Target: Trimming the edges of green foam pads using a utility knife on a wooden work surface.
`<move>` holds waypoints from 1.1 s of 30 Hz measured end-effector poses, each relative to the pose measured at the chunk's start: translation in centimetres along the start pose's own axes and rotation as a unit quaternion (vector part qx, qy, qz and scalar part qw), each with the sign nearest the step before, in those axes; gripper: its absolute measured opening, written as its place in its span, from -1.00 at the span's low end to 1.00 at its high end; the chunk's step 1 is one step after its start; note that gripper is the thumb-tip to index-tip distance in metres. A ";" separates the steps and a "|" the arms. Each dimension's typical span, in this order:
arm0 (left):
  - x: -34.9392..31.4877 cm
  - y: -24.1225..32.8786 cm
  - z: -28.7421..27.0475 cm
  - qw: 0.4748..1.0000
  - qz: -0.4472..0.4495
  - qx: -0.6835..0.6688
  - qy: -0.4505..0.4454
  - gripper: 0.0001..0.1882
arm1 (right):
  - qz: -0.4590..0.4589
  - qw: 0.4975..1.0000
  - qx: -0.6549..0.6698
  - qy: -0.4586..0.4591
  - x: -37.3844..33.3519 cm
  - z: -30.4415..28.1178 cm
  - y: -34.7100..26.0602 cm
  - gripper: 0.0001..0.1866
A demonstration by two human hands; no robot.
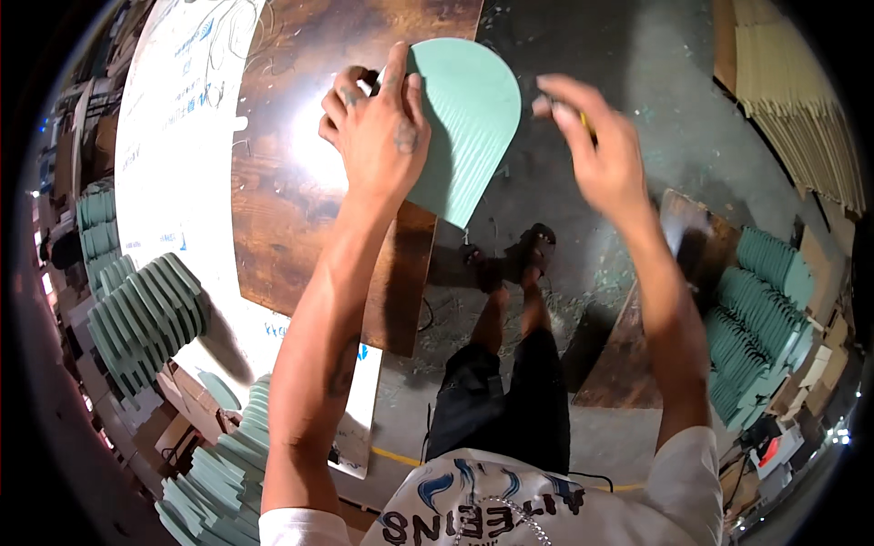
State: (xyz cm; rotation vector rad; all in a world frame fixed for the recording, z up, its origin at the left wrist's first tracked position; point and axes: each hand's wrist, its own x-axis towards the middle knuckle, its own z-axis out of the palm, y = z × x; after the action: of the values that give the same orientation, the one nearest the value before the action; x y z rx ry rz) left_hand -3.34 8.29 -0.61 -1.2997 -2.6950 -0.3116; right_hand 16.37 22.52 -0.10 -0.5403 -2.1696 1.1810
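A pale green teardrop-shaped panel (472,114) with fine ridges lies at the right edge of the brown wood-grain board, its pointed end toward me and partly overhanging. My left hand (382,136) grips the panel along its left side, with the index finger stretched over the edge and the other fingers curled. To the right of the panel, apart from it, my right hand (603,155) is closed in a pinch. Between its fingers shows a slim tool with a yellow part (588,126); most of it is hidden, so its kind is unclear.
Under the wood-grain board (291,209) lies a white printed sheet (173,136). Stacks of green panels stand at the left (150,314), lower left (218,482) and right (756,318). Corrugated beige sheets (801,109) are piled at far right. Scraps litter the grey floor (628,73).
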 end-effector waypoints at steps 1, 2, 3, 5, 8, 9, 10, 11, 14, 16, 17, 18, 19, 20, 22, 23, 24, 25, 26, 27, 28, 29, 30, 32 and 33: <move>0.0 0.0 0.5 1.000 0.009 -0.021 0.014 -0.56 | -0.023 1.000 -0.004 -0.020 2.4 -0.6 1.4 -0.64; 0.2 -0.2 0.7 0.999 0.019 -0.042 0.027 -0.57 | -0.062 0.998 0.006 -0.019 4.7 -0.4 3.1 -0.65; 0.5 -0.8 0.9 0.993 0.091 -0.069 0.035 -0.61 | -0.071 0.995 -0.011 -0.064 6.7 -0.5 3.9 -0.65; 1.2 0.2 -0.6 0.981 0.163 -0.102 0.013 -0.61 | -0.098 0.985 -0.031 -0.142 9.8 -0.9 5.1 -0.64; 1.0 0.0 -0.4 0.982 0.159 -0.096 0.018 -0.61 | -0.114 0.971 -0.008 -0.209 11.0 0.3 5.5 -0.60; 1.0 0.1 -0.3 0.983 0.150 -0.103 0.022 -0.61 | -0.125 0.966 -0.046 -0.223 10.5 0.8 5.5 -0.59; 1.0 0.0 -0.2 0.984 0.147 -0.102 0.022 -0.61 | -0.137 0.959 -0.085 -0.235 10.2 1.0 5.4 -0.59; 1.1 0.0 -0.2 0.985 0.138 -0.100 0.019 -0.62 | -0.111 0.961 -0.052 -0.248 10.2 0.8 5.5 -0.59; 1.1 0.5 0.0 0.987 0.125 -0.101 0.019 -0.65 | -0.125 0.971 -0.086 -0.187 8.8 0.0 5.7 -0.59; 0.8 0.3 -0.2 0.990 0.113 -0.083 0.003 -0.65 | -0.147 0.968 -0.100 -0.179 6.4 -1.0 5.4 -0.56; 0.5 -0.1 -0.2 0.991 0.107 -0.078 0.001 -0.65 | -0.170 0.965 -0.113 -0.165 5.0 -1.2 5.1 -0.53; 0.8 0.0 -0.5 0.991 0.105 -0.085 -0.005 -0.64 | -0.172 0.964 -0.115 -0.167 3.8 -2.0 4.6 -0.53; 0.9 0.0 -0.5 0.991 0.102 -0.089 -0.014 -0.64 | -0.175 0.963 -0.101 -0.178 2.3 -2.3 4.5 -0.51; 0.8 -0.1 -0.4 0.991 0.100 -0.087 -0.013 -0.64 | -0.177 0.962 -0.085 -0.188 1.1 -2.5 4.3 -0.48; 0.7 0.2 -0.1 0.991 0.105 -0.084 -0.014 -0.63 | -0.162 0.960 -0.093 -0.210 1.4 -2.9 3.5 -0.45; 0.7 0.0 0.0 0.991 0.105 -0.081 -0.016 -0.63 | -0.168 0.968 -0.074 -0.173 2.4 -2.1 4.0 -0.46; 0.8 0.1 0.1 0.990 0.108 -0.086 -0.010 -0.62 | -0.171 0.974 -0.061 -0.134 3.4 -1.6 4.5 -0.46; 0.9 0.1 0.2 0.990 0.111 -0.087 -0.004 -0.62 | -0.183 0.972 -0.094 -0.115 5.1 -0.9 5.0 -0.51; 1.0 0.0 0.3 0.990 0.114 -0.087 -0.007 -0.62 | -0.158 0.975 -0.093 -0.126 6.5 -0.1 5.3 -0.54; 1.0 -0.1 0.2 0.989 0.117 -0.087 0.001 -0.62 | -0.162 0.973 -0.082 -0.142 7.7 0.5 5.4 -0.54; 1.1 -0.1 0.2 0.989 0.119 -0.088 0.010 -0.62 | -0.167 0.971 -0.071 -0.159 8.2 0.8 5.6 -0.54; 1.1 0.1 0.4 0.988 0.119 -0.094 0.013 -0.62 | -0.164 0.971 -0.071 -0.157 7.8 0.5 5.6 -0.54; 1.1 0.3 0.3 0.989 0.117 -0.093 0.011 -0.62 | -0.178 0.968 -0.094 -0.148 7.3 0.2 5.7 -0.50; 1.0 0.2 -0.2 0.990 0.112 -0.079 0.006 -0.66 | -0.194 0.965 -0.108 -0.141 5.3 -0.4 5.4 -0.47; 1.0 0.2 -0.4 0.991 0.110 -0.072 0.003 -0.66 | -0.193 0.966 -0.113 -0.132 3.5 -1.1 5.1 -0.42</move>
State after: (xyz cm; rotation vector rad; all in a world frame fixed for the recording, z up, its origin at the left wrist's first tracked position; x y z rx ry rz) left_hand -3.77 9.07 -0.04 -1.6145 -2.5327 -0.4896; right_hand 14.86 27.94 -2.88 -0.0394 -2.5073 0.8363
